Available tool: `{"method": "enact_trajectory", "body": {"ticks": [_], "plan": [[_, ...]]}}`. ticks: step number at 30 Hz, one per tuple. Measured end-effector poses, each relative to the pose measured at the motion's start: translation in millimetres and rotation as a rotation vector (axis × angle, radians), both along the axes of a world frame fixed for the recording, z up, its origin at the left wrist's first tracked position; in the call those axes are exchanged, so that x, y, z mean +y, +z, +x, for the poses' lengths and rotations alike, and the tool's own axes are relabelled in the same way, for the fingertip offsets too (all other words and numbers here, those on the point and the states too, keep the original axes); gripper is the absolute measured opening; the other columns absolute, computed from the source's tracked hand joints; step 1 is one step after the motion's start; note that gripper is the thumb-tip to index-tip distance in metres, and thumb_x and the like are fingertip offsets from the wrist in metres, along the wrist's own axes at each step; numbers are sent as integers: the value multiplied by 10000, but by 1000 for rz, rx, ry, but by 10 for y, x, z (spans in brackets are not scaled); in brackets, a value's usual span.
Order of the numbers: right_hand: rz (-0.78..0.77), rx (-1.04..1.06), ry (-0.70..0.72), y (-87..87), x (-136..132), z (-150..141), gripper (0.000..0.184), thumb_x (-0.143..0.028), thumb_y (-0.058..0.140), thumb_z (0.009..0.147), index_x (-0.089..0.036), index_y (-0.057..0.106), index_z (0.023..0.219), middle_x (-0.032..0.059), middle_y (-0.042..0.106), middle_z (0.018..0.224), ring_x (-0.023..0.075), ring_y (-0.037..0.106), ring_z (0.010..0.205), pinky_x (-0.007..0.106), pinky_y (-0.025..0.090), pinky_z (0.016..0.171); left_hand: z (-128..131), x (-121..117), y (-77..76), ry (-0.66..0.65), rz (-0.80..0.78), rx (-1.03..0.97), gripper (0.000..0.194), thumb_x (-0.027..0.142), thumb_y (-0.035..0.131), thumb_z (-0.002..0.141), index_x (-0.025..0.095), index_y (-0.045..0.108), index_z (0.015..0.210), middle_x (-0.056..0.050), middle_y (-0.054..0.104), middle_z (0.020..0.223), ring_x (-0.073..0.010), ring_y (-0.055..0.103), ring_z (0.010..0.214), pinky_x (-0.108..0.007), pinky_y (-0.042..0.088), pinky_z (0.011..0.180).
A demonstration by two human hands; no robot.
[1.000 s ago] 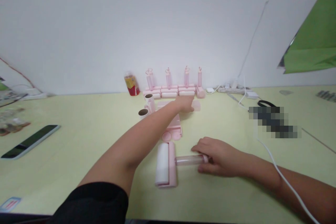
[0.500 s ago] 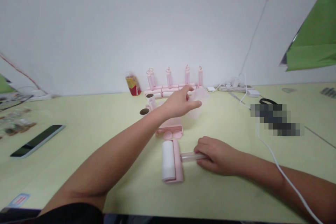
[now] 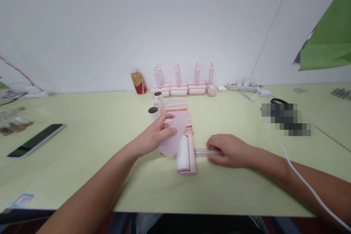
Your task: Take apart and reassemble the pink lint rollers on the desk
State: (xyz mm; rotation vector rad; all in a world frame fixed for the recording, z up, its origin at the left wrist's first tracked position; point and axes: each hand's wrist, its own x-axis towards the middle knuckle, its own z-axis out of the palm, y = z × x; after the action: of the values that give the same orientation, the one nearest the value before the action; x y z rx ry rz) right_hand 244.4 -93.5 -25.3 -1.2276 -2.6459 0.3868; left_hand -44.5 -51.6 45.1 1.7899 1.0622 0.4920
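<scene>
A pink lint roller point(image 3: 187, 157) with a white roll lies on the yellow-green table point(image 3: 90, 131). My right hand point(image 3: 229, 150) is closed around its clear handle. My left hand point(image 3: 155, 135) pinches a translucent pink cover point(image 3: 175, 133), holding it just left of the roller head. Behind them lies a stack of pink covers point(image 3: 177, 108), with two cardboard-cored rolls point(image 3: 155, 108) to its left.
Several assembled pink rollers point(image 3: 186, 80) stand in a row at the wall beside a red can point(image 3: 138, 80). A phone point(image 3: 35, 140) lies at the left. A white cable point(image 3: 296, 172), a power strip point(image 3: 246, 87) and a blurred dark object point(image 3: 286, 122) are at the right.
My left hand reached to the pile at the back, picked up a pink cover and drew it back beside the roller. My right hand kept hold of the handle.
</scene>
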Motion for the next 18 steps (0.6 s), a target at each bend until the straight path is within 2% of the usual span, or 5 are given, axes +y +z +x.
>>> {"method": "enact_trajectory", "body": {"ticks": [3,6,9,12,18], "plan": [[-24,7,20,4,10,8,179,-340,593,836,-182,620,917,34,617,822,159,509,692,271,352,644,-24,-5,-17,-64,-6,59,532,390,538,871,212,338,1331,17,539,812,-115,506,619,-216,357,531],[-31,10,47,11,22,22,207,-341,604,831,-194,630,975,33,630,853,169,535,722,275,369,661,-12,-21,-10,-117,-12,55,551,351,514,879,213,335,1382,-28,600,958,-138,535,704,-240,399,593],[-18,8,62,10,31,28,208,-331,587,848,-201,636,1003,36,629,852,177,546,735,283,383,677,8,-38,10,-151,25,56,522,311,503,868,209,407,1371,-46,613,1062,-166,548,802,-259,423,662],[-11,12,70,-3,33,29,192,-308,569,861,-202,637,1006,40,626,852,179,550,742,288,392,689,20,-40,11,-162,18,49,468,316,516,856,197,475,1307,-32,611,988,-163,542,793,-249,423,648],[25,36,116,-38,40,64,150,-311,548,885,-178,610,917,43,603,834,170,526,718,286,385,662,3,-13,-44,-135,-103,2,430,385,555,858,207,447,1234,2,560,856,-116,496,628,-208,374,511]]}}
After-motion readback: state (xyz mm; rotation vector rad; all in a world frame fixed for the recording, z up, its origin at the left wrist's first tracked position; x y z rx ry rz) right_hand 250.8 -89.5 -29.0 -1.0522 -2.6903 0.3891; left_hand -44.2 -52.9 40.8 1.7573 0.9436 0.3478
